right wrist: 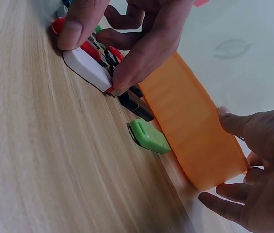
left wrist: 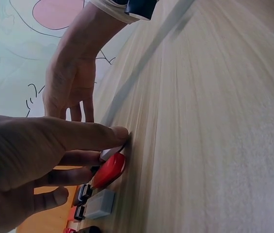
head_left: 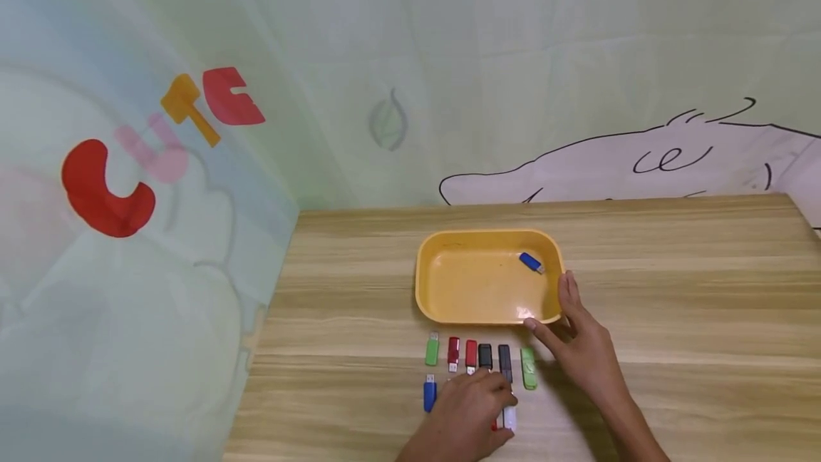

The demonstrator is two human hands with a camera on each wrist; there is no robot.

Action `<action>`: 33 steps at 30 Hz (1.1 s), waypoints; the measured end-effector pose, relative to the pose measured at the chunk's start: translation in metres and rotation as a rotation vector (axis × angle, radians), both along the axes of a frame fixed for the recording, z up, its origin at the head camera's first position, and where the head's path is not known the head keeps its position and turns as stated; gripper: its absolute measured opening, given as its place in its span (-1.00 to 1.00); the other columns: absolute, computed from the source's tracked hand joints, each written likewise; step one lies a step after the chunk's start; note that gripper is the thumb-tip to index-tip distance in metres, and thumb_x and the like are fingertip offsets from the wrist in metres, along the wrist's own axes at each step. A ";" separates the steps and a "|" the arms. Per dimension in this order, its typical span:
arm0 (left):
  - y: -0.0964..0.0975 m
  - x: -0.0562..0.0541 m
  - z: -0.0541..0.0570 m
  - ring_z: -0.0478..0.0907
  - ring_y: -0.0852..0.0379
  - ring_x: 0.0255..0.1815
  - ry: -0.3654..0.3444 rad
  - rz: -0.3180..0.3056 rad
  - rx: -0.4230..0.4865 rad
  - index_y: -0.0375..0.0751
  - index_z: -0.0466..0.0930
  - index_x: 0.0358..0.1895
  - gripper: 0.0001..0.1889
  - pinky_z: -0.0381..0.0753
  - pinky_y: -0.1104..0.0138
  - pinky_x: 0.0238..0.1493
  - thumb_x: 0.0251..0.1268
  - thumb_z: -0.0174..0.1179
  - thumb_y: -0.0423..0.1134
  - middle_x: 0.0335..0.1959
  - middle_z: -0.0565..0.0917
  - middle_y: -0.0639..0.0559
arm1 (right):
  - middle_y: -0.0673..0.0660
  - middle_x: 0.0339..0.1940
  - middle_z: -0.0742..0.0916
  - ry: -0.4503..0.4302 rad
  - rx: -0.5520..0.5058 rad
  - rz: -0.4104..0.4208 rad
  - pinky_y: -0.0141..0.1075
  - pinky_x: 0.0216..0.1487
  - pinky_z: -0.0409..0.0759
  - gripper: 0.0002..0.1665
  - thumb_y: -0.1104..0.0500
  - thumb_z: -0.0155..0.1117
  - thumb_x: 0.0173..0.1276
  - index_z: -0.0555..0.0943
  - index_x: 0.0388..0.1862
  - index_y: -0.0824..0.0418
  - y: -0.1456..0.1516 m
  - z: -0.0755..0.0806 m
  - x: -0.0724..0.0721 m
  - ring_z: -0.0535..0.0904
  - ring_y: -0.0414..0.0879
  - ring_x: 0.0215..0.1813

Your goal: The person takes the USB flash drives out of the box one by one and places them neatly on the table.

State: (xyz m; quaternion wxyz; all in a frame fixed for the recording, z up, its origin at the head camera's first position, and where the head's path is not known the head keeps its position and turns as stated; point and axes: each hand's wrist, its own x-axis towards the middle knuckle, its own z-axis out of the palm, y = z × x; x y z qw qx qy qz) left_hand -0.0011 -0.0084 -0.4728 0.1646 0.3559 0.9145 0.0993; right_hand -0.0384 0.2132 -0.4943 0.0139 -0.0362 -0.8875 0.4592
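My left hand (head_left: 465,412) pinches a white USB stick (right wrist: 86,68) by its two ends, low over the wooden table. Beside that stick lies a red USB stick (left wrist: 108,171). My right hand (head_left: 586,351) holds the near right corner of an orange plastic tray (head_left: 420,278), thumb at the front rim and fingers along the right wall. Inside the tray, toward its far right, is a blue USB stick (head_left: 530,262). A green USB stick (head_left: 529,368) lies between my hands, just in front of the tray. My left hand hides part of the lower row.
In front of the tray, USB sticks lie in rows: a green one (head_left: 432,353), a dark red one (head_left: 453,350), a red one (head_left: 471,352), black ones (head_left: 484,355) and a blue one (head_left: 430,396). A printed curtain (head_left: 359,55) borders the table's back and left.
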 end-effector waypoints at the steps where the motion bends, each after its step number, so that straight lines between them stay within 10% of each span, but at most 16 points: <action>1: 0.000 0.000 0.000 0.62 0.36 0.10 -0.003 0.002 -0.002 0.21 0.81 0.04 -0.66 0.68 0.31 0.14 0.24 0.54 0.12 0.03 0.71 0.34 | 0.19 0.78 0.06 0.004 -0.001 -0.001 0.20 0.52 0.31 0.19 -0.19 0.49 0.40 0.03 0.74 0.16 0.000 0.000 0.000 0.18 0.33 0.69; 33: -0.003 -0.002 0.005 0.61 0.36 0.14 -0.064 0.013 0.017 0.21 0.76 0.15 -0.59 0.69 0.25 0.19 0.27 0.50 0.16 0.12 0.70 0.30 | 0.20 0.78 0.06 -0.001 0.005 -0.004 0.00 0.41 0.40 0.18 -0.15 0.50 0.40 0.02 0.74 0.17 -0.002 0.003 0.001 0.20 0.31 0.68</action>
